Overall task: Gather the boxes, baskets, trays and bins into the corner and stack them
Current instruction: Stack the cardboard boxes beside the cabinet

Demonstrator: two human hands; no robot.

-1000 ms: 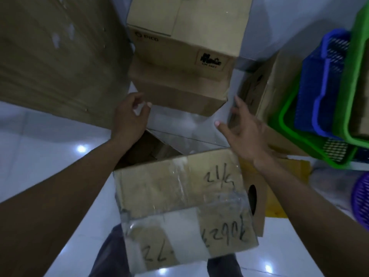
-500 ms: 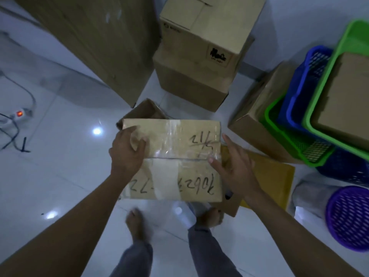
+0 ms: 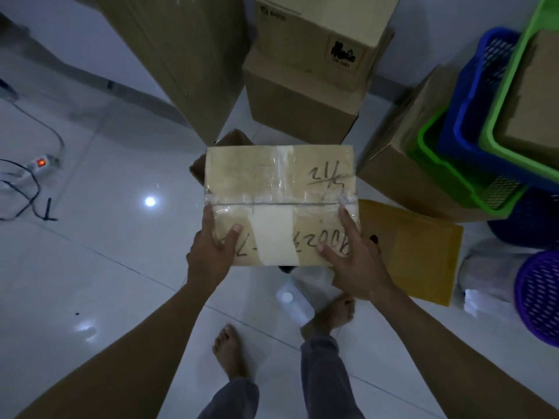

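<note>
The left hand (image 3: 211, 255) grips the near left corner of a taped cardboard box (image 3: 281, 189), thumb flat on the lid and fingers running along the side. The right hand (image 3: 357, 261) holds the near right corner, thumb and forefinger stretched out on the lid; its other fingers are hidden past the edge. The cardboard box is carried level above the floor (image 3: 106, 267) in front of the person. Its lid faces up, and its long axis and tape seam run left to right. The scrawled "21/5" sits on the far half. Bare feet (image 3: 230, 352) stand below it. An open box (image 3: 230, 140) peeks out from behind its far left corner, and a yellow box (image 3: 423, 255) lies on the floor just to the right, partly under the right hand. Straight ahead stand two stacked boxes (image 3: 308, 86), with a tall wooden panel (image 3: 181, 55) to their left. To the right, a larger box (image 3: 402, 164) carries a green basket (image 3: 447, 182), a blue basket (image 3: 472, 116) nested in it, and a second green basket (image 3: 511, 95) on top. A purple basket (image 3: 538, 297) sits near the right edge, and a power strip (image 3: 40, 163) lies far left.
</note>
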